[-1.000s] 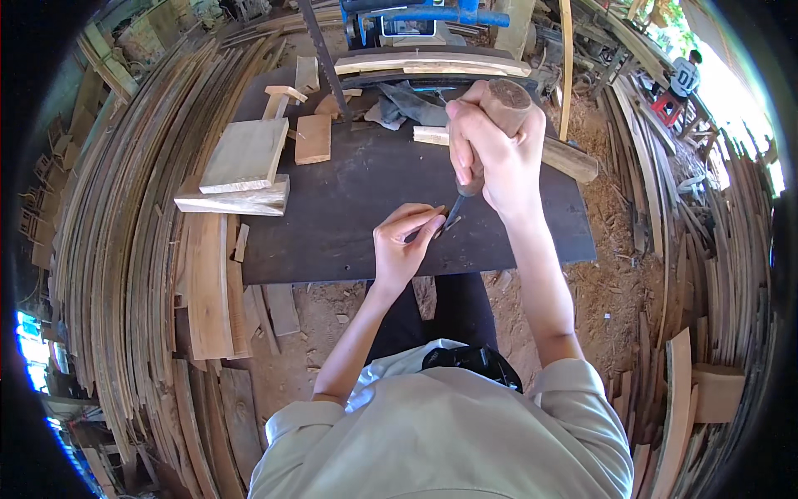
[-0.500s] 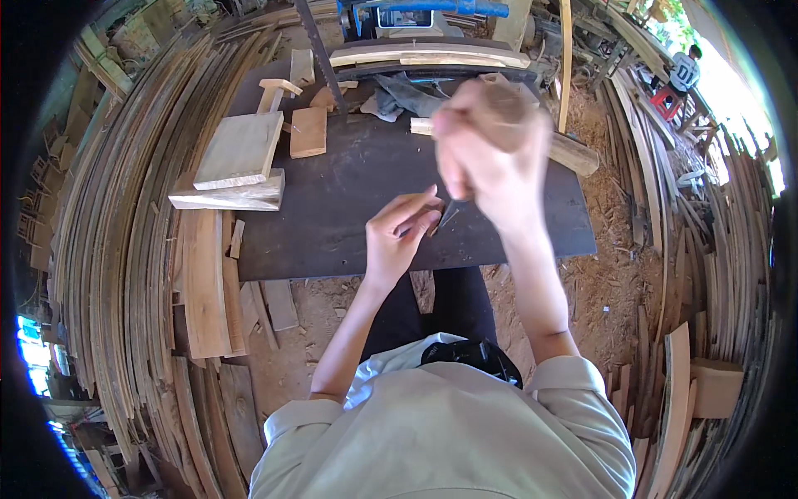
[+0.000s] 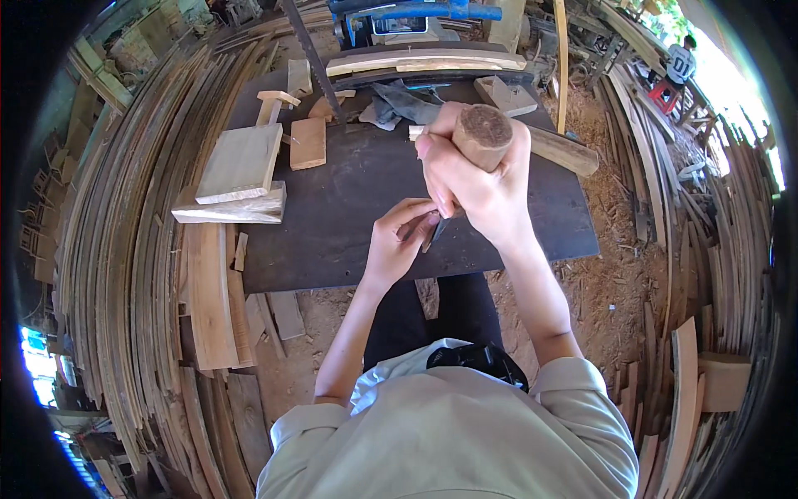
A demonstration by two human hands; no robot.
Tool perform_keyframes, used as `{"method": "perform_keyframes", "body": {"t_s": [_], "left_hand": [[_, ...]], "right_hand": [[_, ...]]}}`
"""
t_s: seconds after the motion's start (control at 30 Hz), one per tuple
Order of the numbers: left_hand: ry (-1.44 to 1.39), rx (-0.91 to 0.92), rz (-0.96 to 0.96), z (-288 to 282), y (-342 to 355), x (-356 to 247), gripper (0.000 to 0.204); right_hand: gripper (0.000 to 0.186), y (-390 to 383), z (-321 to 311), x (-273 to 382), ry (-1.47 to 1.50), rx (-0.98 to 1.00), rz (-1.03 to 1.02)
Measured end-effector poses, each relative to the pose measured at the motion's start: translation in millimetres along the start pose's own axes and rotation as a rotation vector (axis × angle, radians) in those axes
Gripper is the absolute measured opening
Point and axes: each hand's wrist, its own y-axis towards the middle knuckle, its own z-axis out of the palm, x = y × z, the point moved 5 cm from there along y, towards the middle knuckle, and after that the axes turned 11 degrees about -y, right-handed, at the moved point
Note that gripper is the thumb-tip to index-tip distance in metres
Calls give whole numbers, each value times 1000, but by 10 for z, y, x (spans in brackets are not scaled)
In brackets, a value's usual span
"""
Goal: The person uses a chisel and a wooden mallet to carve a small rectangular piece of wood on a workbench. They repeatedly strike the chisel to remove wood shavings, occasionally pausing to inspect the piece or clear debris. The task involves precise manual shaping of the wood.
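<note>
My right hand [image 3: 490, 191] is closed around the thick round wooden handle of a chisel [image 3: 484, 133], its handle end facing up and its dark blade slanting down. Just left of the blade, the fingers and thumb of my left hand [image 3: 394, 239] pinch a small brown piece of wood [image 3: 426, 246], mostly covered by the fingers. The two hands nearly meet above the front part of a dark tabletop [image 3: 349, 187]. Where exactly the blade touches the wood is hidden.
Stacked boards [image 3: 241, 162] and a small wooden block [image 3: 308, 143] lie on the table's left. Behind my hands are a grey cloth [image 3: 403, 101], long wood strips [image 3: 428, 60] and a beam [image 3: 565, 151]. Timber piles [image 3: 125, 233] flank both sides; a person [image 3: 682, 62] sits far right.
My right hand has come down and slightly left with the chisel, closer to my left hand. My left hand keeps its pinch on the small wood. The head view has shifted slightly.
</note>
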Motion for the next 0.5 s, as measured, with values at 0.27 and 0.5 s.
{"method": "perform_keyframes", "body": {"t_s": [0.27, 0.5], "left_hand": [[-19, -98, 61, 117, -201, -87, 27], [-14, -49, 141, 161, -258, -207, 30]], "right_hand": [[14, -54, -11, 129, 0, 5, -78], [12, -42, -27, 247, 4, 57, -85]]}}
